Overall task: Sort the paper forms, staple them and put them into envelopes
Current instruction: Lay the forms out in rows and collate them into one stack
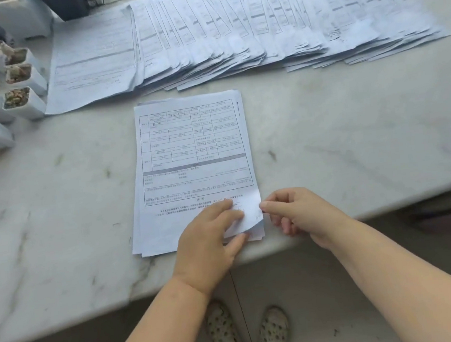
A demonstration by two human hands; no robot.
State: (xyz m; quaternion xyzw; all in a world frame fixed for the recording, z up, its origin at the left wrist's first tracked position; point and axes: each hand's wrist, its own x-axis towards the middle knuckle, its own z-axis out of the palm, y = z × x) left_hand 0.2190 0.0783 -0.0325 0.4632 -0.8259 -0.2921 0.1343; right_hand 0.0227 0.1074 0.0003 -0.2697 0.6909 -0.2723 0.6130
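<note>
A stack of printed paper forms (192,157) lies on the white marble counter (341,144), near its front edge. My left hand (211,236) rests on the stack's lower right part, fingers pressing the sheets and thumb under the lifted corner. My right hand (298,210) pinches the curled lower right corner of the top form (251,212) between thumb and forefinger. Along the back of the counter a long row of overlapping forms (245,26) is fanned out from left to right.
Several white square pots with dried plants (15,90) stand at the back left of the counter. A dark object (67,5) sits at the far back. Below the counter edge I see the floor and two feet in spotted shoes (247,333).
</note>
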